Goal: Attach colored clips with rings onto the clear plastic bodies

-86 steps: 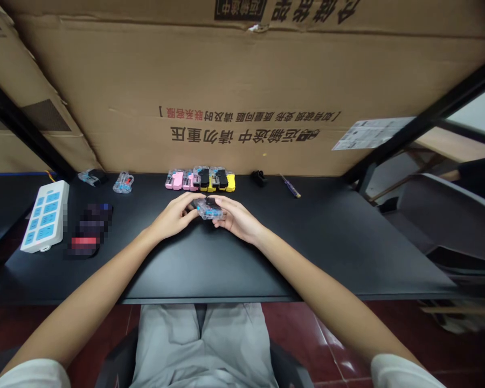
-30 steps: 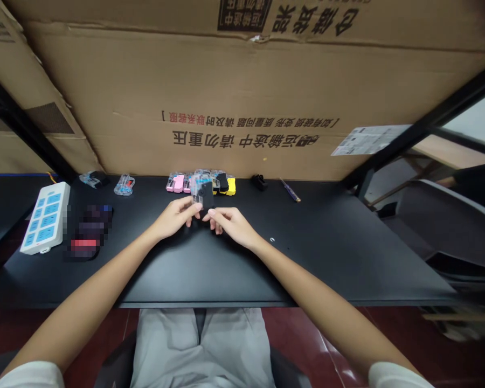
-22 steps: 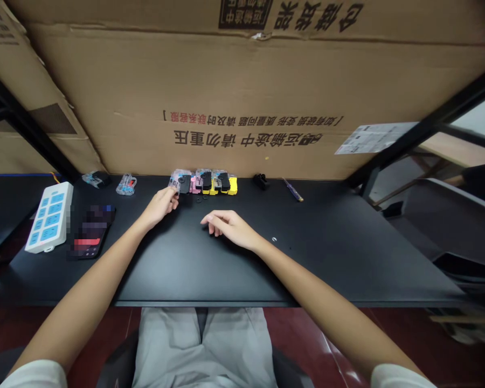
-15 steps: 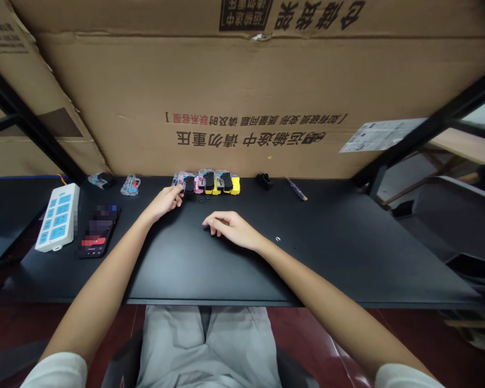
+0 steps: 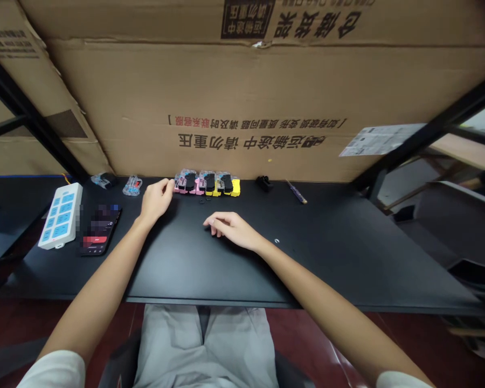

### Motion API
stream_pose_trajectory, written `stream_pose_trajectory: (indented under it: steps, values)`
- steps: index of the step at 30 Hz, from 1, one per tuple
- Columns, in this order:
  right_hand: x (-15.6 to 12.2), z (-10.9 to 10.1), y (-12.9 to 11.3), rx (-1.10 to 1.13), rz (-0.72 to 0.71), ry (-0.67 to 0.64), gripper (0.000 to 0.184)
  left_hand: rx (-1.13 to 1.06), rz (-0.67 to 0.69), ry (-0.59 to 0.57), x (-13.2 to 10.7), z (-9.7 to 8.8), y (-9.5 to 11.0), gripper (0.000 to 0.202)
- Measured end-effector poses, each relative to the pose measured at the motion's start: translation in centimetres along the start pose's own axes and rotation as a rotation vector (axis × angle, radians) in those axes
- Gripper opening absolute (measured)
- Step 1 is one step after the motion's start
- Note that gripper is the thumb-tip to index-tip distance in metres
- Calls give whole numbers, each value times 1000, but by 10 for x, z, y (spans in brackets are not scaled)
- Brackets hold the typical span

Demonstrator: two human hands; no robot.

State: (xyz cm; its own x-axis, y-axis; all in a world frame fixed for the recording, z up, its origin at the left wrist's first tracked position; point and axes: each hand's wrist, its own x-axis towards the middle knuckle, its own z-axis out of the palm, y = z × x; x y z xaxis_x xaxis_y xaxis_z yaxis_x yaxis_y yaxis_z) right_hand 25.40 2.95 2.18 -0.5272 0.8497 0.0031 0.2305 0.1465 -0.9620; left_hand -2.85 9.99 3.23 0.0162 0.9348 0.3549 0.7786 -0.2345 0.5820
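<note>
My left hand point(image 5: 157, 199) is at the left end of a row of small clear-and-black plastic pieces point(image 5: 207, 183) with pink and yellow parts. Its fingers are curled under, close beside the pink part point(image 5: 178, 188); whether they touch it or hold something is hidden. My right hand point(image 5: 230, 226) rests on the black table in front of the row, its fingers loosely bent and partly apart, with nothing seen in them. Tiny dark bits point(image 5: 204, 201) lie between the row and my right hand.
Left of the row are a clear piece with red inside point(image 5: 132, 186), a clear-and-black piece point(image 5: 104, 180), a phone point(image 5: 101, 231) and a white power strip point(image 5: 60, 215). To the right lie a black part point(image 5: 264, 184), a screwdriver point(image 5: 297, 192) and a small white bit point(image 5: 277, 241). Cardboard point(image 5: 242, 86) stands behind.
My left hand has moved left off the clear piece at the row's left end and turned back-up, with its fingers curled in. My right hand stays where it was.
</note>
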Motion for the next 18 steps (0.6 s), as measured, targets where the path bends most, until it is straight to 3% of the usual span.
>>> stream_pose_trajectory:
  steps: [3, 6, 8, 11, 14, 16, 18]
  values:
    - [-1, 1, 2, -10, -22, 7, 36, 348, 11, 43, -6, -16, -15, 32]
    - [1, 0, 4, -83, -70, 58, 33, 508, -104, 12, -8, -25, -31, 45]
    - [3, -10, 6, -235, -152, 168, 30, 545, -152, -34, -8, -28, -38, 47]
    - [6, -47, 17, -550, -284, 450, 28, 530, -118, -74, -6, -29, -39, 37]
    - [4, -99, 39, -776, -217, 692, 39, 366, 16, -126, -5, -23, -32, 27]
    - [2, -127, 57, -880, -66, 740, 55, 212, 124, -188, -7, -17, -23, 22]
    - [0, -143, 70, -919, 70, 682, 65, 88, 201, -236, -10, -11, -12, 17]
